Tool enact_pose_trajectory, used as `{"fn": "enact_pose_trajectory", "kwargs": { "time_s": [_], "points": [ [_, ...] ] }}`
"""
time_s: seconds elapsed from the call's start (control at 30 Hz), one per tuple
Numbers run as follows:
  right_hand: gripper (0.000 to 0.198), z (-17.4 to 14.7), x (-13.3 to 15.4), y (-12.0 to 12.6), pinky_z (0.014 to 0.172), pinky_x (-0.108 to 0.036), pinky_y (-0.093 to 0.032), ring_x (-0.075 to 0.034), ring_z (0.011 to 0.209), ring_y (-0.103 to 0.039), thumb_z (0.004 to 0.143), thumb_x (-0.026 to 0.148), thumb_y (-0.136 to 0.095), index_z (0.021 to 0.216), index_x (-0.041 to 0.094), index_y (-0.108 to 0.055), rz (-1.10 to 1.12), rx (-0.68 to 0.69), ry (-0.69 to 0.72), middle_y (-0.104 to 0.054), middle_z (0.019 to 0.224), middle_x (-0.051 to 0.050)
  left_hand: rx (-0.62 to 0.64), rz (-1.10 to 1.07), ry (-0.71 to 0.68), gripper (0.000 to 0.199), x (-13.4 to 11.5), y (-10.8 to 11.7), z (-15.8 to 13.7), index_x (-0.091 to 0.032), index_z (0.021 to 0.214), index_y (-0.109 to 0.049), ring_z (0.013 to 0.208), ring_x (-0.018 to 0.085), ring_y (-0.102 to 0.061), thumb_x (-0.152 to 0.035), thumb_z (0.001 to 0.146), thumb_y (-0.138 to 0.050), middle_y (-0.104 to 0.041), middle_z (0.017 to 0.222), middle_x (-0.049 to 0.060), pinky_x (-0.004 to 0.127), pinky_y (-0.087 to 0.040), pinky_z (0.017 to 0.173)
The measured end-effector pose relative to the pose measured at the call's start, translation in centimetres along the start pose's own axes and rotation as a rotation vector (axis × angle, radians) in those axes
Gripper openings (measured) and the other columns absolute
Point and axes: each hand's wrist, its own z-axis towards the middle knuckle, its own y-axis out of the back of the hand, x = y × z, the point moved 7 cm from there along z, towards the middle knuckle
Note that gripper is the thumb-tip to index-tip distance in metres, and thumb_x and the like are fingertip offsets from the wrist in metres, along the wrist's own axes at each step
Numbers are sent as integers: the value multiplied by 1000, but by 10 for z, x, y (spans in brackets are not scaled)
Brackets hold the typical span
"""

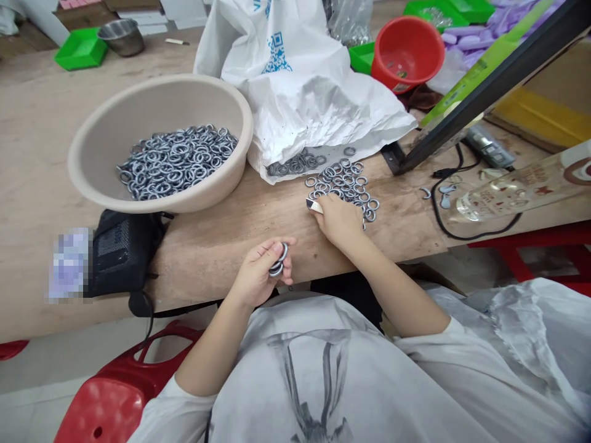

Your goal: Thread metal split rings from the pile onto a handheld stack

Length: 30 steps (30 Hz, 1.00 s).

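Note:
In the head view my left hand (264,271) is curled around a few grey metal rings (277,268) near the table's front edge. My right hand (339,220) rests at a loose pile of the same rings (344,181). Between its fingers is a small white tool with a dark tip (314,205), which looks like a utility knife. A large beige basin (85,163), partly filled with rings, stands to the left. Behind the pile lies a white woven sack (295,104), with more dull rings (298,163) at its mouth.
A black metal post (489,92) slants up on the right, beside a clear bottle (512,191) and a black cable (436,212). A red bucket (409,52) is behind the sack. A black device (120,255) sits at the left table edge, above a red stool (108,400).

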Motion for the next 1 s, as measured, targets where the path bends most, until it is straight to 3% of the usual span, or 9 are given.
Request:
{"fn": "enact_pose_trajectory", "kwargs": {
  "time_s": [0.1,0.23,0.33,0.47,0.6,0.67,0.77,0.9,1.0],
  "points": [
    [28,7,5,0,60,-31,-30,-24,81,-63,96,38,-52,115,21,-64,-15,-7,54,-65,110,-12,-77,-52,-18,36,-6,13,4,-17,106,-67,56,9,-59,-33,75,-78,-62,73,0,18,-51,43],
    [21,11,6,2,62,-31,-32,-23,82,-61,95,32,-53,105,20,-67,102,20,70,-65,109,-12,-142,-151,-1,32,-8,21,7,-14,86,-64,59,10,-59,-41,74,-76,-62,77,2,17,-48,39],
    [17,1,20,5,66,-29,-36,-20,78,-58,92,31,-56,87,18,-66,556,105,111,-64,89,-6,-177,-129,-24,35,-7,18,10,-16,81,-59,54,7,-54,-45,73,-77,-60,76,0,14,-39,35],
    [36,-28,54,1,57,-25,-37,-11,60,-49,84,53,-62,77,18,-58,1404,404,114,-54,66,3,-186,86,-214,40,-8,8,13,-18,86,-57,49,6,-45,-50,73,-78,-54,70,-3,14,-31,33],
    [46,-47,62,-10,41,-21,-17,-4,44,-25,71,59,-75,78,19,-55,1735,535,-95,-36,57,10,-188,191,-281,42,-5,4,14,-21,90,-54,47,7,-42,-53,74,-76,-49,64,-6,16,-31,35],
    [46,-51,62,-15,40,-20,-13,-3,43,-22,69,57,-79,79,19,-53,1804,557,-172,-33,57,11,-182,206,-275,43,-4,4,16,-21,92,-54,44,7,-38,-54,74,-76,-47,61,-7,17,-27,34],
    [47,-53,64,-14,39,-19,-16,-4,43,-26,70,59,-77,78,19,-53,1818,538,-161,-36,57,10,-152,221,-266,45,-5,3,17,-20,88,-53,42,5,-36,-58,75,-73,-46,58,-7,17,-25,34],
    [40,-53,58,0,53,-22,-43,-10,59,-53,77,56,-73,90,21,-58,1654,284,-32,-56,71,4,-123,169,-163,44,0,-1,17,-20,81,-49,40,4,-36,-58,77,-71,-47,58,-7,15,-22,33],
    [36,-55,58,4,67,-27,-50,-15,74,-61,83,51,-69,104,23,-62,1490,236,81,-65,84,0,-83,78,-57,42,6,-7,13,-20,88,-52,39,5,-37,-55,76,-72,-45,56,-8,14,-21,32]
  ]
}}
